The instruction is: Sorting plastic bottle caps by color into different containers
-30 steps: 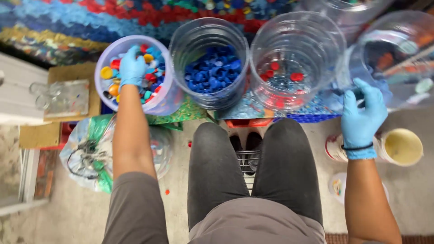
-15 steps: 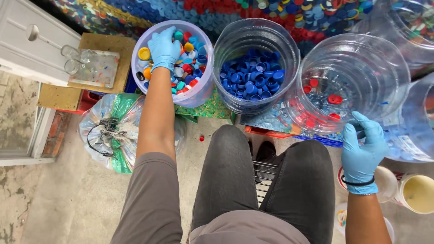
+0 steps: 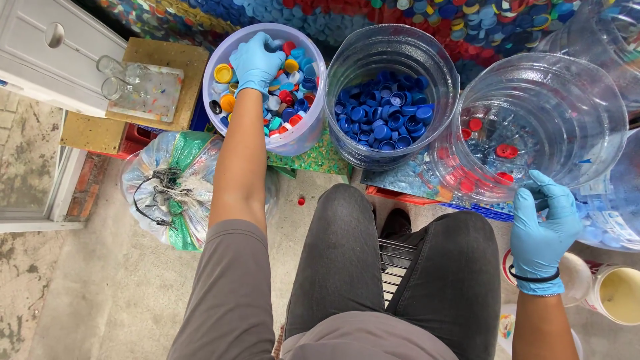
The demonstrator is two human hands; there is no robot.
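Note:
My left hand, in a blue glove, reaches into a pale bucket of mixed-colour bottle caps and rests on them with fingers curled; whether it grips a cap is hidden. Beside it stands a clear tub filled with blue caps. Further right, a tilted clear tub holds a few red caps. My right hand, also gloved in blue, is at that tub's near rim with fingers bent against it.
A big heap of coloured caps lies behind the tubs. A knotted plastic bag sits at the lower left, next to a board with a clear tray. A white cup stands at the lower right. My legs fill the foreground.
The view has shifted right and down, so the tubs appear further left. My left hand stays in the mixed bucket. My right hand has dropped from the far-right tub to the red-cap tub's rim.

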